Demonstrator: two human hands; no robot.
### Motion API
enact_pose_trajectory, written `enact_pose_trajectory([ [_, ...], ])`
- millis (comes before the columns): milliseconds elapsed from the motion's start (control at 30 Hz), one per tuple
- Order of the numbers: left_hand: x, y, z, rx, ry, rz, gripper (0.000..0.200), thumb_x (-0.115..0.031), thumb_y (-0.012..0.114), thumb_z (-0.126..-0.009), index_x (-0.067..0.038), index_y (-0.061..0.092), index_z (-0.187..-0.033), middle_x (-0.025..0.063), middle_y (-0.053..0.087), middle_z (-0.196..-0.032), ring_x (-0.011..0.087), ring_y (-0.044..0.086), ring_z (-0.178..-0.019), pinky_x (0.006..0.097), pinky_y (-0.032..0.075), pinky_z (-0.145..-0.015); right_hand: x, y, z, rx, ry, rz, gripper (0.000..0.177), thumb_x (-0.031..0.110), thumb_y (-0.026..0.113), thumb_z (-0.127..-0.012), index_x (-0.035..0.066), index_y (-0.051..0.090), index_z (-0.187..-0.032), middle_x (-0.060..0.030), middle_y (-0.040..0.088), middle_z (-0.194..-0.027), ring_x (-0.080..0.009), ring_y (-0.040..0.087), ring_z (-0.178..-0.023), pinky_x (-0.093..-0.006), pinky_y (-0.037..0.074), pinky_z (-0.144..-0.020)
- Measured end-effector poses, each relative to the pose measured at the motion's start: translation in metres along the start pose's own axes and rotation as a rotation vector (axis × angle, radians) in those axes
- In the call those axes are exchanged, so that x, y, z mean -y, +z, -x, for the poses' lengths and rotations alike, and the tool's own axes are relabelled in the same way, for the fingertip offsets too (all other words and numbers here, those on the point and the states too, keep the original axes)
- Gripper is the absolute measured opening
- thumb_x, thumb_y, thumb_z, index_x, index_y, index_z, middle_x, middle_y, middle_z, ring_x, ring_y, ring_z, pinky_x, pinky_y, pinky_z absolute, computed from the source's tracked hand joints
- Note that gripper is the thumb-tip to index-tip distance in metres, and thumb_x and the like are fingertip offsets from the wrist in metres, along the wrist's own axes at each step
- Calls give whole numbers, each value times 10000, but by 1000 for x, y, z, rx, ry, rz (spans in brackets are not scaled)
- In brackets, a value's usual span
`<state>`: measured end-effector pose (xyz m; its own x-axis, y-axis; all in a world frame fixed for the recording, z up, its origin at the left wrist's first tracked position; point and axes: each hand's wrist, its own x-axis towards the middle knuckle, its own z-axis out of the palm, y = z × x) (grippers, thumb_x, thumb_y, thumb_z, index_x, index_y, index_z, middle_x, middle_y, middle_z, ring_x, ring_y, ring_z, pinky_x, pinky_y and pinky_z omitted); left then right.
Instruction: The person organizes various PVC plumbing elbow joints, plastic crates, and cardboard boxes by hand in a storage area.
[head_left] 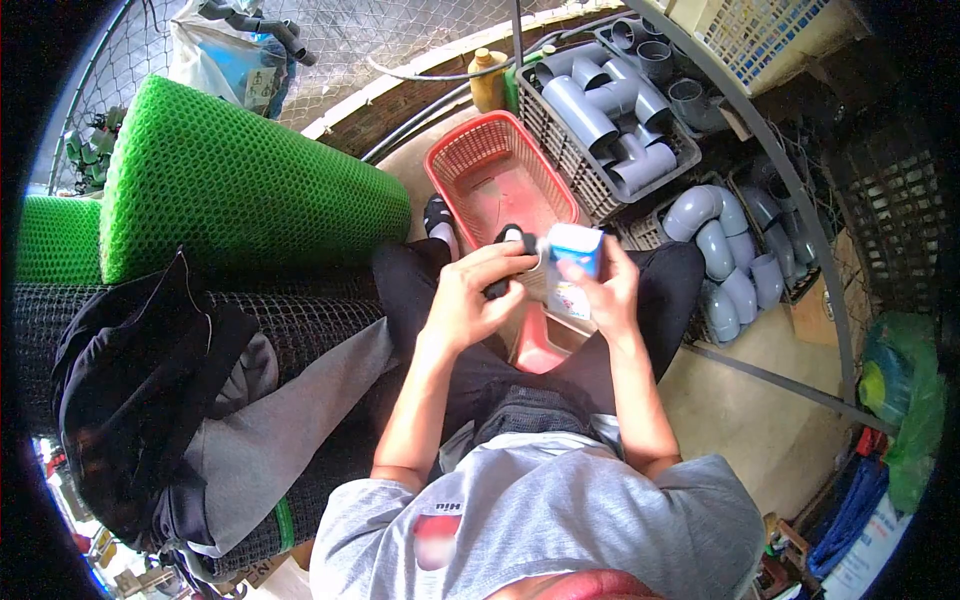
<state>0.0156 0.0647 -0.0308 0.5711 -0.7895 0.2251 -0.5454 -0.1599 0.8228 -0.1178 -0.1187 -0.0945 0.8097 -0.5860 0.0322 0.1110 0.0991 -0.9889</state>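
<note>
My left hand [468, 298] is closed on a small black object [520, 240] with a white patch; its exact kind I cannot make out. Close beside it, my right hand [612, 292] grips a small blue-and-white carton [575, 240], thumb across its front. A pale strip or edge shows between the two hands, partly blurred. Both hands are above my lap, in front of a red plastic basket [500, 185] on the floor. Below the hands, a pink-red plastic piece [540, 342] shows between my legs.
Green mesh rolls [250, 180] lie at the left, with a black-and-grey jacket [150, 370] nearby. Grey pipe fittings [580, 110] fill a dark crate at the back right; more elbows [715, 235] sit beside it. A yellow bottle [487, 80] stands behind the basket. A metal bar [780, 385] crosses the right.
</note>
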Motion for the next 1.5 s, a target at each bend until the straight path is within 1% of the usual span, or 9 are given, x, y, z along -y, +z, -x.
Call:
enact_pose_trajectory([
  [200, -8, 32, 1, -101, -153, 377, 571, -58, 665, -931, 36, 533, -1478, 182, 601, -1472, 255, 539, -1384, 388, 379, -1189, 27, 19, -14, -69, 74, -771, 400, 172, 665, -989, 51, 558, -1354, -203, 646, -1300, -377, 664, -1221, -525, 562, -1039],
  [333, -26, 75, 3, -202, 50, 285, 736, 4, 612, -939, 89, 286, -1594, 273, 345, -1645, 337, 310, -1550, 423, 238, -1260, 10, 26, -27, -172, 220, -903, 511, 351, 579, -1045, -22, 543, -1392, -164, 664, -1341, -272, 648, -1231, -415, 494, -1108],
  [467, -30, 84, 8, -190, 184, 43, 770, 39, 606, -903, 78, 279, -1598, 358, 252, -1649, 452, 168, -1581, 473, 195, -1273, 13, 32, -33, -219, 229, -995, 518, 375, 578, -1048, -14, 536, -1388, -188, 636, -1374, -301, 636, -1246, -465, 486, -1130],
  [733, 12, 53, 18, 134, 418, -103, 703, 17, 747, -702, -12, 601, -1389, 178, 588, -1437, 425, 500, -1418, 489, 461, -1161, 29, 22, -28, -230, 268, -932, 589, 450, 598, -1017, 7, 537, -1399, -145, 640, -1397, -398, 625, -1278, -504, 543, -1059],
  [900, -9, 45, 1, -287, 258, -38, 673, 70, 663, -728, 41, 579, -1395, 277, 577, -1402, 453, 536, -1368, 484, 429, -1161, 16, 33, -21, -274, 263, -1045, 471, 315, 604, -1046, -16, 542, -1375, -198, 632, -1380, -323, 638, -1274, -463, 557, -1030],
  [1067, -16, 70, 10, 35, 387, -69, 623, 12, 710, -776, 19, 600, -1389, 245, 606, -1398, 435, 509, -1406, 515, 405, -1188, -2, 23, -33, -119, 319, -1012, 592, 483, 566, -1026, -8, 568, -1357, -155, 678, -1323, -280, 681, -1145, -426, 559, -999],
  [1200, -7, 65, 24, 132, 294, 193, 480, 38, 639, -786, 3, 695, -1262, 226, 673, -1297, 372, 615, -1302, 474, 440, -1157, 6, 15, -32, -363, 266, -982, 535, 422, 559, -1000, 12, 580, -1344, -159, 683, -1307, -306, 690, -1132, -473, 548, -1058],
  [1367, 14, 61, 20, -464, -272, 839, 418, 86, 506, -864, 45, 668, -1247, 96, 700, -1238, 198, 652, -1152, 342, 501, -1053, 15, 14, -16, 93, 145, -1331, 651, 452, 602, -924, -65, 591, -1320, -271, 610, -1377, -381, 655, -1208, -481, 517, -1095],
  [1500, -17, 58, 6, -279, -246, 767, 549, -141, 585, -906, 44, 581, -1423, 158, 609, -1417, 263, 556, -1325, 383, 375, -1172, 6, 29, -18, 228, 139, -1117, 823, 636, 510, -962, -9, 487, -1473, -238, 567, -1452, -352, 576, -1325, -466, 478, -1122],
])
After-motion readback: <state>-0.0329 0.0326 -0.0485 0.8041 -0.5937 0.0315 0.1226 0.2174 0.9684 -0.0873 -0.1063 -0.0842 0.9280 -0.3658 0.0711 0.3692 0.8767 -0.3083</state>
